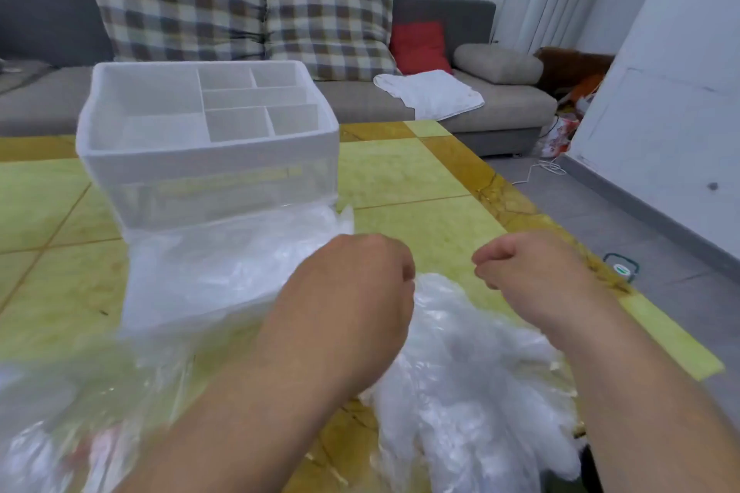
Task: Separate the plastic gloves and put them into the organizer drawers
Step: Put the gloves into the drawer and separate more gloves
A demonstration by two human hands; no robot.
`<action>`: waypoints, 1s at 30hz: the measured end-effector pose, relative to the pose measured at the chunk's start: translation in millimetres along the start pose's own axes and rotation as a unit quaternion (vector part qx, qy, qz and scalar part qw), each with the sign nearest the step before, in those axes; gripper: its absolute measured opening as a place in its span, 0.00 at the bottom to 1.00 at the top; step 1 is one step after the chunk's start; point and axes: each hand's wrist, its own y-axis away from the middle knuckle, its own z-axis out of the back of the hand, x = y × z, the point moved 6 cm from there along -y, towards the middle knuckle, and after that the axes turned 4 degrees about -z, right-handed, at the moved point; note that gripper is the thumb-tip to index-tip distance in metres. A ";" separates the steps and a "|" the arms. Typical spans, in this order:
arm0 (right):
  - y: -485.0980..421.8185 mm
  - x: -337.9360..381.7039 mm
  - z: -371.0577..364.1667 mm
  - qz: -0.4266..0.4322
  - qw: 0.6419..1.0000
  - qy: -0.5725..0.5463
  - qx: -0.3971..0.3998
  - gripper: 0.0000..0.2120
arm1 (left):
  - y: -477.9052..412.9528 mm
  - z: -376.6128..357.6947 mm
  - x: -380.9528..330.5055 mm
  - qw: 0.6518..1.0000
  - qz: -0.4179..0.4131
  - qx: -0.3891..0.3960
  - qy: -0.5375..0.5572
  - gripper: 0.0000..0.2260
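The white translucent plastic organizer (208,140) stands toward the far left of the yellow-green tiled table (420,180); the crumpled heap of clear plastic gloves (472,372) lies at the near right edge; above it, the left hand (360,284) and right hand (532,276) hover with curled fingers; whether either pinches film cannot be told.

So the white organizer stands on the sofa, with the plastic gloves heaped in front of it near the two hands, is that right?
Not quite. The head view shows the white organizer standing on the yellow-green table, not on the sofa behind it. The rest holds: the plastic gloves lie heaped in front, near the left hand and right hand.
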 end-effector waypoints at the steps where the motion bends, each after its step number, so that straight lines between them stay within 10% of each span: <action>1: -6.3 -8.3 -11.8 -0.007 1.000 0.022 0.010 0.06 | 1.7 -17.6 -2.4 0.999 -0.011 0.042 0.002 0.09; 10: -36.6 -40.8 -43.5 -0.001 0.982 0.171 0.084 0.10 | 5.7 -125.9 7.7 0.975 -0.045 0.201 -0.079 0.21; 30: -22.4 -39.8 -61.0 -0.117 0.968 -0.017 0.223 0.20 | 7.8 -122.6 4.5 0.981 -0.080 0.162 -0.076 0.23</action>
